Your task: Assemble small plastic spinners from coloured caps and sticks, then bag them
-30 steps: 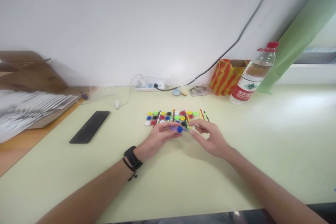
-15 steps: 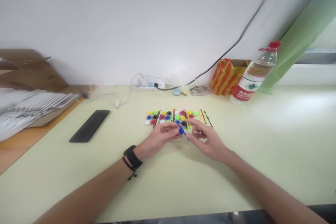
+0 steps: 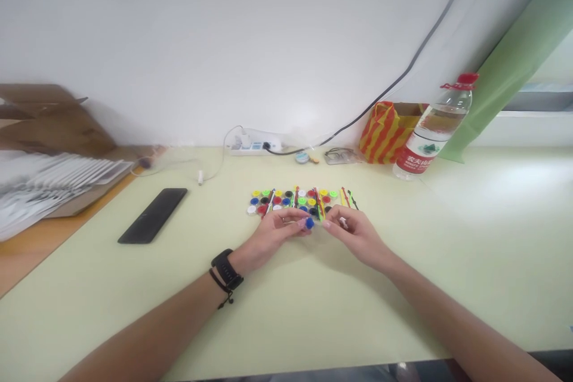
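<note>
My left hand [image 3: 280, 231] pinches a small blue round plastic piece [image 3: 309, 223] between thumb and fingertips, just above the table. My right hand [image 3: 356, 236] is close by on the right, its thumb and index fingertip together beside the blue piece. A small white piece [image 3: 343, 222] shows among the curled fingers of that hand; its full shape is hidden. Beyond both hands lie rows of coloured round pieces [image 3: 277, 200] in yellow, blue, red, white, black and green. Thin coloured pointer-like sticks [image 3: 319, 203] lie between them, and more sticks [image 3: 344, 197] lie at the right end.
On the left lie a black flat slab [image 3: 153, 215] and stacked white packets [image 3: 58, 182] by a cardboard box [image 3: 54, 116]. A power strip [image 3: 255, 142] runs along the wall. At the back right stand a striped bag [image 3: 382, 131] and a water bottle [image 3: 430, 134].
The long blue pointer seen across the round blue piece no longer shows. My right fingers have drawn together from a wider spread. My left hand has hardly moved.
</note>
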`<action>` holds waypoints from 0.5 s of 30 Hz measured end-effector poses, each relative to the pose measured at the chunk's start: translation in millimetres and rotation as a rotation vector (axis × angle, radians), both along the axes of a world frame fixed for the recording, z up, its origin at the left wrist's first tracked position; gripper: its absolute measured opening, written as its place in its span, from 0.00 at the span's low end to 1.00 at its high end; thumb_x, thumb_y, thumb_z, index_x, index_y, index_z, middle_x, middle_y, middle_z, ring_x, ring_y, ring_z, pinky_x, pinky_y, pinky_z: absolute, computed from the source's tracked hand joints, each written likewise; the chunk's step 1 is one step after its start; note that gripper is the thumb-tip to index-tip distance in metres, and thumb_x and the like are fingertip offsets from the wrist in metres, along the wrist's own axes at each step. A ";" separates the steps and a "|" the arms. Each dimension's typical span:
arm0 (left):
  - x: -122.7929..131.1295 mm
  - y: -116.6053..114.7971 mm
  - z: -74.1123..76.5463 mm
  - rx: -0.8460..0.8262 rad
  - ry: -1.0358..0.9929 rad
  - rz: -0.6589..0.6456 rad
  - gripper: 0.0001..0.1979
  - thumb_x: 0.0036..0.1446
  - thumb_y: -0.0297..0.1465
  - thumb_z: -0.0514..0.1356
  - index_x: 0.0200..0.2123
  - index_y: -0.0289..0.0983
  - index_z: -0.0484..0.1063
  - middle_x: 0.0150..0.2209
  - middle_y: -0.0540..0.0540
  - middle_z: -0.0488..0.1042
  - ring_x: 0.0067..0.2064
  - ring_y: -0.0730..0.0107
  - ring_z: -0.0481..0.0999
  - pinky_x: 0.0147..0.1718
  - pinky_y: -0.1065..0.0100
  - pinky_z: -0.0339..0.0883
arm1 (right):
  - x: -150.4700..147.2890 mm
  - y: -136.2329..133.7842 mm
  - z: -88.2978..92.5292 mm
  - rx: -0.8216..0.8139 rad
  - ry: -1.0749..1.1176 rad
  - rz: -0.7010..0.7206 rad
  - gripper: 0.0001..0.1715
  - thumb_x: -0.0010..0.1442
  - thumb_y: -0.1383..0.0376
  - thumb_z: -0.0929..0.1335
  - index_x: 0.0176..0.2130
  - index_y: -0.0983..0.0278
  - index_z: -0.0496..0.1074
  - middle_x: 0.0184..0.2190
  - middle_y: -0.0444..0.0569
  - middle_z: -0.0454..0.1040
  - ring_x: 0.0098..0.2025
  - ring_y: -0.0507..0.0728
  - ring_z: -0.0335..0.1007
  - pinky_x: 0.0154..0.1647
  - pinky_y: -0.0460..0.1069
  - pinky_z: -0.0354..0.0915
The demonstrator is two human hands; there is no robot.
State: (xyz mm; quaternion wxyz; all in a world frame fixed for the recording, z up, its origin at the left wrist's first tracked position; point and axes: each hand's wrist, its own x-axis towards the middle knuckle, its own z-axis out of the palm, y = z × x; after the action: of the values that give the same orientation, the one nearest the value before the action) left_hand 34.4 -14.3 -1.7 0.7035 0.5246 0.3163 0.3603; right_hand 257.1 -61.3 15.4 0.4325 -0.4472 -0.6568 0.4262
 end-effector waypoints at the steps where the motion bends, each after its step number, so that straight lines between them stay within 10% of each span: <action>1: -0.1 0.2 -0.6 0.004 0.001 -0.010 0.17 0.55 0.37 0.72 0.46 0.34 0.81 0.43 0.41 0.81 0.44 0.63 0.81 0.52 0.58 0.72 | -2.0 0.6 -1.5 0.007 -0.027 -0.008 0.18 0.67 0.53 0.68 0.32 0.62 0.68 0.25 0.41 0.61 0.26 0.51 0.52 0.25 0.47 0.51; 15: 0.7 -1.5 -4.2 0.077 0.041 -0.085 0.16 0.58 0.36 0.70 0.47 0.35 0.79 0.45 0.40 0.82 0.45 0.60 0.82 0.51 0.57 0.75 | -8.2 -0.9 -15.7 0.066 -0.133 0.061 0.13 0.69 0.55 0.66 0.36 0.61 0.67 0.25 0.40 0.60 0.26 0.51 0.53 0.25 0.46 0.55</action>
State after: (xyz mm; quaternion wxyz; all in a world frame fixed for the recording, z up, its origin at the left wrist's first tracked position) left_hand 35.1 -15.8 -6.0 0.6909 0.5714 0.2943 0.3310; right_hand 249.0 -62.2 -0.2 0.3893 -0.4397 -0.7111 0.3866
